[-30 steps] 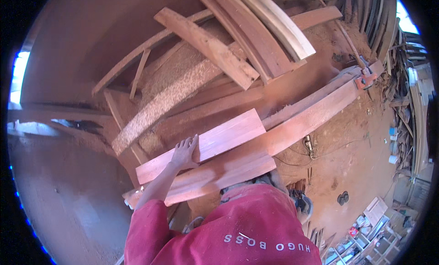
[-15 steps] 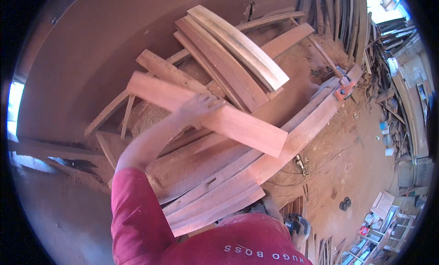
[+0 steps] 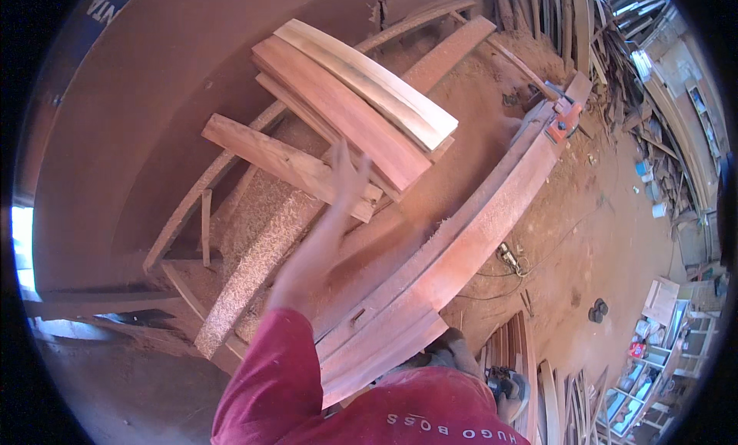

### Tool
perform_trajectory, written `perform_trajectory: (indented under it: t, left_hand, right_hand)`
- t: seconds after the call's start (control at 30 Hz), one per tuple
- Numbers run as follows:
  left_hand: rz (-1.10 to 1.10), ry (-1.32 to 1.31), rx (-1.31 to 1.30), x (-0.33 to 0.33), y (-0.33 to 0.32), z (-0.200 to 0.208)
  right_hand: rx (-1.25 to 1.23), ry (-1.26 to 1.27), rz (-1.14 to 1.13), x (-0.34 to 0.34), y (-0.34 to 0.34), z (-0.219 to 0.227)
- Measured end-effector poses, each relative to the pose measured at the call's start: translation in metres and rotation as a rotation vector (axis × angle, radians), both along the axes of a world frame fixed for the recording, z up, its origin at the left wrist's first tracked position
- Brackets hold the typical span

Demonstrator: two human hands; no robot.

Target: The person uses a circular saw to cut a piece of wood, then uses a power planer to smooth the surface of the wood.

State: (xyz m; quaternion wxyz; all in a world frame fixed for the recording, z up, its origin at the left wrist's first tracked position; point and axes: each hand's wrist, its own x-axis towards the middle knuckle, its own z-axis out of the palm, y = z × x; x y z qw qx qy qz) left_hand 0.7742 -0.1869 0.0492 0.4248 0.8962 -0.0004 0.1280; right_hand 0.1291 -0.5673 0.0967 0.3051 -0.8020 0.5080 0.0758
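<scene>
My left hand (image 3: 350,172), a little smeared by motion, reaches forward with its fingers stretched out and apart and nothing in them. It is over the near edge of a stack of planks, close to a reddish plank (image 3: 346,111) and a rough brown board (image 3: 284,161). A pale curved plank (image 3: 369,84) lies along the far side of that stack. Whether my fingers touch the wood, I cannot tell. My right hand is not in view.
Nearer me runs a long curved beam (image 3: 461,253), with an orange power tool (image 3: 565,118) at its far right end. A shaving-covered board (image 3: 257,272) slopes at the left. Timber strips (image 3: 576,30) lean at the back right. A cable (image 3: 492,295) trails on the floor.
The reddish plank that my left hand carried has left it and now appears to lie on the stack. My hand has moved forward, and its fingers have opened. The view has shifted slightly.
</scene>
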Motion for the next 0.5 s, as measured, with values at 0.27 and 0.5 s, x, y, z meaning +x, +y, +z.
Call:
perform_trajectory:
  t: [0.27,0.5]
  left_hand:
    - [0.189,0.152,-0.886,-0.072,-0.134,-0.048]
    - [0.38,0.347,-0.792,-0.057,-0.175,-0.027]
  right_hand:
    - [0.056,-0.109,0.085,0.028,-0.005,0.005]
    - [-0.005,0.044,0.076,0.021,-0.048,0.0]
